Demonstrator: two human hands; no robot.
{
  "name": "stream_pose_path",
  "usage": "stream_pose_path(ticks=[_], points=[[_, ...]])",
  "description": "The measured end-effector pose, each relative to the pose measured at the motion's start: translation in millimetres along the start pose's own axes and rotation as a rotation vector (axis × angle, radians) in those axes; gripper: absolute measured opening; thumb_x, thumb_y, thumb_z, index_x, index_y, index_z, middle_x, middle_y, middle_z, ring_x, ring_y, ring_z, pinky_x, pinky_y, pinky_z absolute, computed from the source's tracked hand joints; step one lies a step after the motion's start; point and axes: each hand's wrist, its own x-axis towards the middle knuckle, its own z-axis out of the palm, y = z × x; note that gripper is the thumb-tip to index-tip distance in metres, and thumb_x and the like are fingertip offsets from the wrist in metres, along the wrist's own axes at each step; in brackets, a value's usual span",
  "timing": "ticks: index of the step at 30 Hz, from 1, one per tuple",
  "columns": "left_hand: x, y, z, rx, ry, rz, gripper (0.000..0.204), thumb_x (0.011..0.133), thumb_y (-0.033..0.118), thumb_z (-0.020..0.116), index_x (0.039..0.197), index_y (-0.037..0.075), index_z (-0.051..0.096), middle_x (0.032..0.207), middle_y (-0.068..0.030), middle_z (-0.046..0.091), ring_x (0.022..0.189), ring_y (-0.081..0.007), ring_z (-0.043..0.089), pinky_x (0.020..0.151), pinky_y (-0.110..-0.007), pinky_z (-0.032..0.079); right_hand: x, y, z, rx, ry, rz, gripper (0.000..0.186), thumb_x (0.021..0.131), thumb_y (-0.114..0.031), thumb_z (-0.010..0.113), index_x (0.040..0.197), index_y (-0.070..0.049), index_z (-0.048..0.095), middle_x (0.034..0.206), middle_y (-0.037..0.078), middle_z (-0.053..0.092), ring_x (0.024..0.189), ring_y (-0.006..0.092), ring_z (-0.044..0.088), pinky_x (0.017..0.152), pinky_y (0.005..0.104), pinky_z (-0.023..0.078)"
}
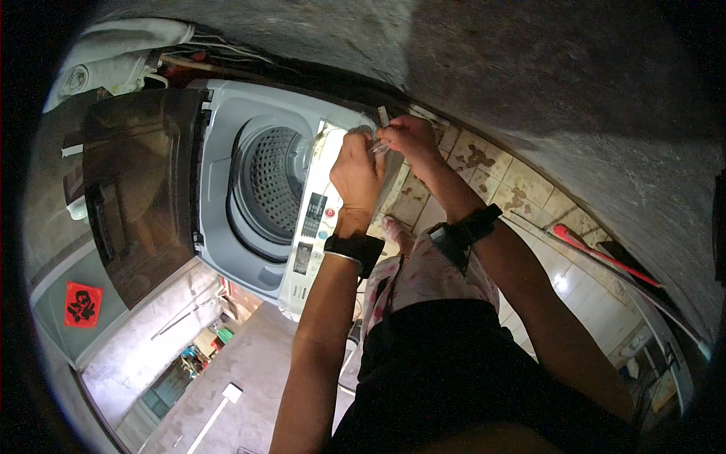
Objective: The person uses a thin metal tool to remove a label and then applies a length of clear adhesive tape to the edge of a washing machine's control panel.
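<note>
A top-loading washing machine stands open in front of me, its dark lid raised to the left and the perforated drum showing. My left hand and my right hand are together above the machine's control panel. Between their fingers they pinch a small clear, thin item; what it is I cannot tell. A black band sits on each wrist.
A rough concrete wall runs behind the machine. Stained floor tiles lie to the right, with a red-handled tool leaning along the wall. White cloth is piled behind the lid. A red paper square hangs at lower left.
</note>
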Motion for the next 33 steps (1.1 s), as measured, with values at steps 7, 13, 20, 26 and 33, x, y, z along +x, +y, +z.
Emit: stream_pose_path(ticks=[7,13,20,26,33], points=[[5.1,3.1,-3.8,0.118,-0.082,-0.067,0.024,0.070,0.008,0.063,0.092,0.008,0.052,0.090,-0.0100,0.054,0.071,-0.0316,0.057,0.056,-0.038,0.046,2.9,-25.5,3.9,-0.038,0.096,-0.159,0.021,0.070,-0.020,0.070,0.066,-0.004,0.058,0.065,0.007,0.059,0.068,0.0167,0.059,0.064,0.0307,0.046],[2.6,-5.1,-7.7,-0.025,-0.058,-0.046,0.013,0.080,0.010,0.058,0.091,0.006,0.054,0.086,-0.0139,0.056,0.071,-0.0340,0.058,0.057,-0.039,0.046,-14.7,-2.6,-0.2,0.077,0.108,0.037,0.025,0.071,-0.023,0.072,0.067,-0.006,0.054,0.070,0.008,0.062,0.069,0.0177,0.061,0.066,0.0335,0.048],[-10.8,-20.4,-5.3,-0.293,0.049,-0.067,0.011,0.086,0.010,0.055,0.090,0.000,0.052,0.076,-0.0129,0.055,0.065,-0.0233,0.052,0.059,-0.030,0.043,-12.1,2.6,13.9,0.177,0.194,0.008,0.023,0.073,-0.019,0.070,0.066,-0.004,0.053,0.073,0.008,0.062,0.068,0.0177,0.062,0.061,0.0316,0.049],[-19.7,-17.9,-12.9,-0.586,0.006,-0.317,0.009,0.086,0.005,0.056,0.084,0.001,0.048,0.072,-0.0023,0.050,0.065,-0.0095,0.041,0.058,-0.022,0.036,-8.8,2.7,18.6,0.143,0.163,-0.021,0.015,0.074,-0.013,0.068,0.076,-0.003,0.057,0.076,0.007,0.061,0.067,0.0136,0.058,0.063,0.0280,0.048],[-7.6,-5.8,-15.4,-0.414,0.002,-0.167,0.020,0.080,0.009,0.061,0.095,0.003,0.051,0.084,-0.0064,0.055,0.072,-0.0175,0.055,0.064,-0.028,0.045,-15.6,-6.1,25.0,0.115,0.116,-0.059,0.024,0.066,-0.007,0.062,0.049,-0.004,0.044,0.050,0.004,0.046,0.049,0.0110,0.042,0.047,0.0268,0.031]])
